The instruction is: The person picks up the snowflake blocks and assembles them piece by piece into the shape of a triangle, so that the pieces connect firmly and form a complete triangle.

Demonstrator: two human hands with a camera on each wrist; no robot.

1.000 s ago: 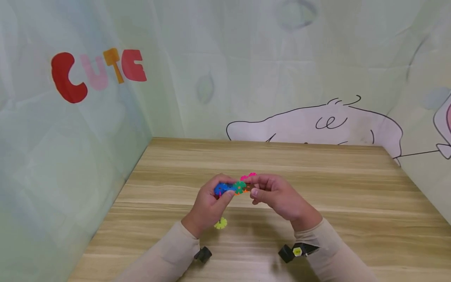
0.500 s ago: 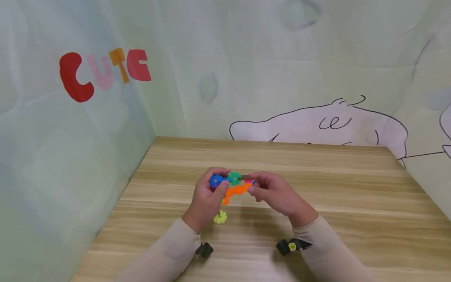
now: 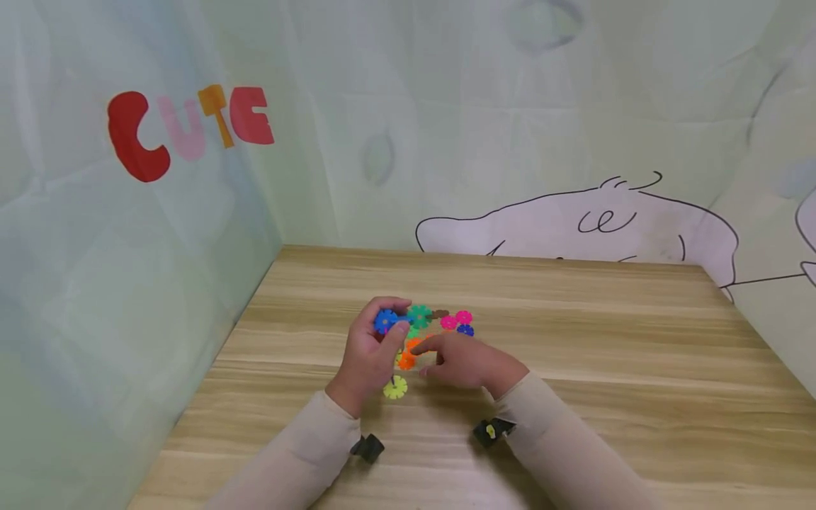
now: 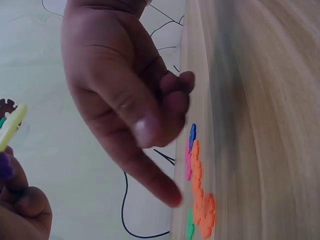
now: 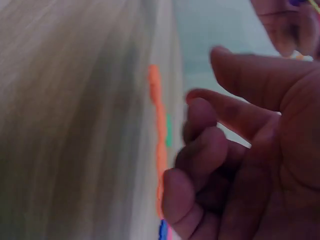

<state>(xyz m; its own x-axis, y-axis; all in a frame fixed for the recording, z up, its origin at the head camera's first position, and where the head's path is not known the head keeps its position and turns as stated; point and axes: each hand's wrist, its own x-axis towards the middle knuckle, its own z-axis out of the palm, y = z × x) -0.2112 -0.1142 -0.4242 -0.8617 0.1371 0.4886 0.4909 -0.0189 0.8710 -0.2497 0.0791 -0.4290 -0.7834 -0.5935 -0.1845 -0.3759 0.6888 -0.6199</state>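
Observation:
In the head view my left hand (image 3: 366,350) pinches a joined chain of snowflake discs above the table. A blue disc (image 3: 385,321) sits at the hand, followed by a green disc (image 3: 419,316) and a brown disc (image 3: 440,314). Below the hand shows a yellow disc (image 3: 395,387); its link to the chain is mostly hidden. My right hand (image 3: 470,363) holds nothing, its index finger stretched toward orange discs (image 3: 406,361) on the table. The right wrist view shows a gap between its thumb and the other, loosely bent fingers (image 5: 202,150).
Beyond the right hand lie pink discs (image 3: 464,317) and a dark blue disc (image 3: 465,331). The orange discs (image 4: 197,180) form a flat row, with a light green disc (image 4: 190,223) beside them. A wall sheet (image 3: 357,177) stands behind the wooden table (image 3: 605,340).
My right hand has let go of the brown end of the chain and moved down and left over the orange discs. My left hand, still gripping the chain, has shifted slightly left and up.

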